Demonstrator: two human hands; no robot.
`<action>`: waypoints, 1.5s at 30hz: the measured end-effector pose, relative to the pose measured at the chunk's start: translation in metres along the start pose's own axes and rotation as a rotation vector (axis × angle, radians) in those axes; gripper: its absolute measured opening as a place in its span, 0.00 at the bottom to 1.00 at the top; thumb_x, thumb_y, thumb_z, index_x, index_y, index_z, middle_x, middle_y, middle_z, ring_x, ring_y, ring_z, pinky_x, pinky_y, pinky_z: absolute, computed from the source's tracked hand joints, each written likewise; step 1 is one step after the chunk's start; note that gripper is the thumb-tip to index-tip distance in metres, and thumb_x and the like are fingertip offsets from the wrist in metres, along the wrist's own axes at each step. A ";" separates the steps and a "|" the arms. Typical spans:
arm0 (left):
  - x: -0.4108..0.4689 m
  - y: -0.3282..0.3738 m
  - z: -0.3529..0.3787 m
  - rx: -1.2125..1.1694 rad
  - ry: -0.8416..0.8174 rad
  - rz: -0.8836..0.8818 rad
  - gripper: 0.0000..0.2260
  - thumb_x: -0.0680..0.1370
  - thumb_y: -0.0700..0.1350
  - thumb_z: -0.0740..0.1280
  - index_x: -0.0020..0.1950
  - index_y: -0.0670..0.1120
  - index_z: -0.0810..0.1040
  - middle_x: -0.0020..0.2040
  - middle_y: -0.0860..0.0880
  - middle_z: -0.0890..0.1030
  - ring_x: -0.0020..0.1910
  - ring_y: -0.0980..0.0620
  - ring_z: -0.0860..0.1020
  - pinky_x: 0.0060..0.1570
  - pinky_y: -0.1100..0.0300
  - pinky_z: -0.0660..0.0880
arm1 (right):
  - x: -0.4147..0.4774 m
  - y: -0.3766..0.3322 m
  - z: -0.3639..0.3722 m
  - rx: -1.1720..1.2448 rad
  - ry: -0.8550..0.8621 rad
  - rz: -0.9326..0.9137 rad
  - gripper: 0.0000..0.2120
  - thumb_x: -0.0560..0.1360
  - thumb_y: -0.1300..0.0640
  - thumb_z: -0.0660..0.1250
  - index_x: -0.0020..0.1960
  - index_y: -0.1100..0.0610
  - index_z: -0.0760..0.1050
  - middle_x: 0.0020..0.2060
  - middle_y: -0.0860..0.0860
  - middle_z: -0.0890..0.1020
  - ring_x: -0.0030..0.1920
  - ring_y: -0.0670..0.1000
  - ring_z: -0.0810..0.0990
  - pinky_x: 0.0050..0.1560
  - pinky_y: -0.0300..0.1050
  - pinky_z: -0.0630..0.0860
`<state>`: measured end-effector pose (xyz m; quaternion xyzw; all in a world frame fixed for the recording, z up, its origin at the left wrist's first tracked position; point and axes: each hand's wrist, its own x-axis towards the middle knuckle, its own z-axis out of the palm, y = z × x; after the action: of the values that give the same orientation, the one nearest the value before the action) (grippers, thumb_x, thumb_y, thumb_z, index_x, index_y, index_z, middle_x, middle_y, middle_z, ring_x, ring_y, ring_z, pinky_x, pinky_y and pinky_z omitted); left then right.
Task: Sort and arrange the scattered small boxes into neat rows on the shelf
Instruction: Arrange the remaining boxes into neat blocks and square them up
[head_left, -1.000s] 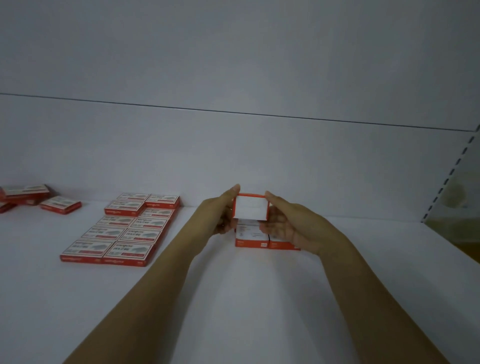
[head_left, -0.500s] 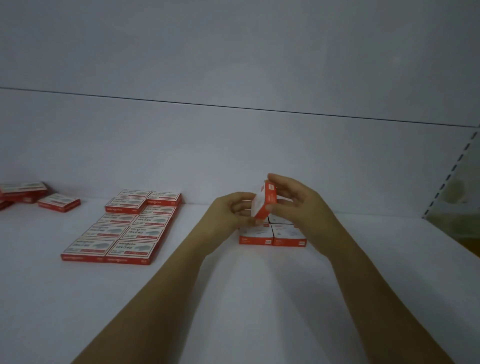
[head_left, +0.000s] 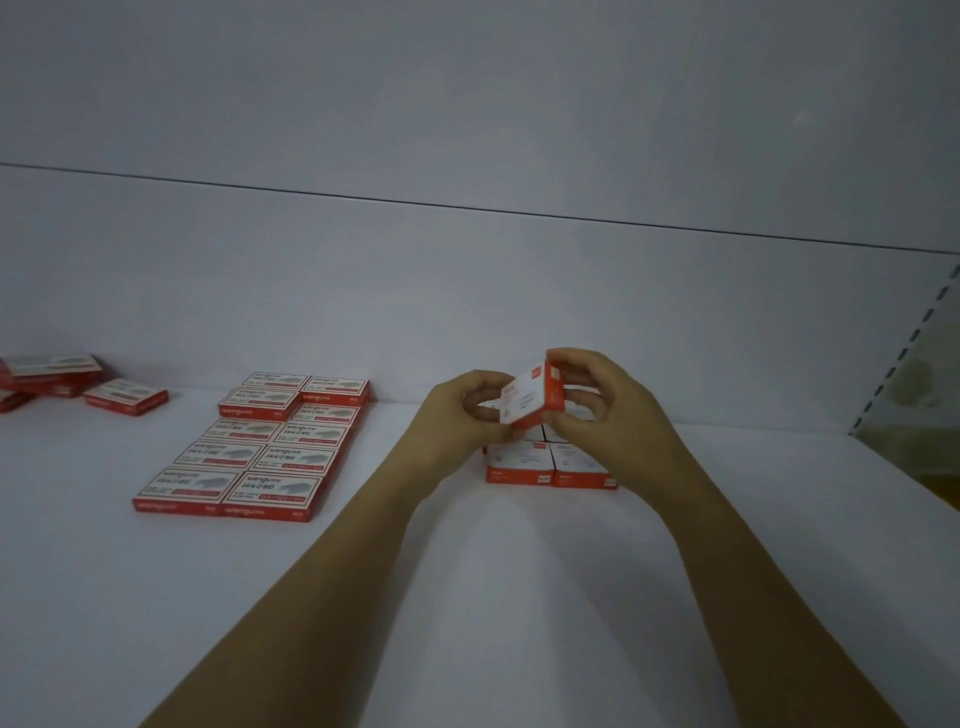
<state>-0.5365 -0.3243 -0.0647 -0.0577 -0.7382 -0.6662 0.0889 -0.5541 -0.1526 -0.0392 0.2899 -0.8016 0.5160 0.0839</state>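
A small orange-and-white box (head_left: 530, 397) is held tilted in the air between both hands, its white printed face turned toward me. My left hand (head_left: 460, 415) pinches its left lower edge. My right hand (head_left: 608, 400) grips its top and right side. Directly below, a small group of matching boxes (head_left: 550, 465) lies flat on the white shelf (head_left: 467, 597), partly hidden by my hands. To the left, several larger red boxes (head_left: 260, 447) lie in two neat columns.
At the far left, a few red boxes (head_left: 78, 382) lie scattered and partly piled near the back wall. A perforated shelf upright (head_left: 904, 353) runs along the right side. The shelf's back wall stands just behind the boxes.
The held box has been turned: its plain white face pointed at me a second ago, then it stood edge-on, and now its printed face shows. Both hands stayed above the small group.
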 end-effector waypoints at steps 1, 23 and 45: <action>0.000 0.002 0.000 0.016 0.010 0.000 0.20 0.69 0.31 0.73 0.59 0.44 0.76 0.56 0.48 0.81 0.44 0.53 0.81 0.44 0.61 0.81 | 0.000 0.001 -0.004 -0.006 -0.007 0.054 0.26 0.71 0.64 0.70 0.65 0.47 0.69 0.59 0.44 0.75 0.58 0.43 0.76 0.57 0.38 0.76; -0.013 0.014 0.008 0.544 0.215 0.540 0.18 0.71 0.37 0.73 0.58 0.45 0.72 0.56 0.52 0.75 0.48 0.59 0.76 0.49 0.75 0.74 | 0.000 0.004 0.006 -0.125 0.235 0.020 0.21 0.69 0.66 0.73 0.52 0.51 0.66 0.54 0.50 0.73 0.51 0.47 0.77 0.42 0.29 0.78; -0.028 0.018 -0.002 0.549 0.038 0.005 0.25 0.67 0.37 0.76 0.61 0.45 0.73 0.56 0.47 0.81 0.48 0.51 0.80 0.48 0.59 0.79 | -0.006 -0.022 -0.017 -0.516 -0.181 0.036 0.24 0.67 0.56 0.75 0.61 0.49 0.73 0.50 0.45 0.76 0.38 0.42 0.77 0.34 0.27 0.71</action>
<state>-0.5054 -0.3230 -0.0529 -0.0208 -0.8890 -0.4422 0.1169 -0.5402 -0.1424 -0.0171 0.2896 -0.9158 0.2682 0.0737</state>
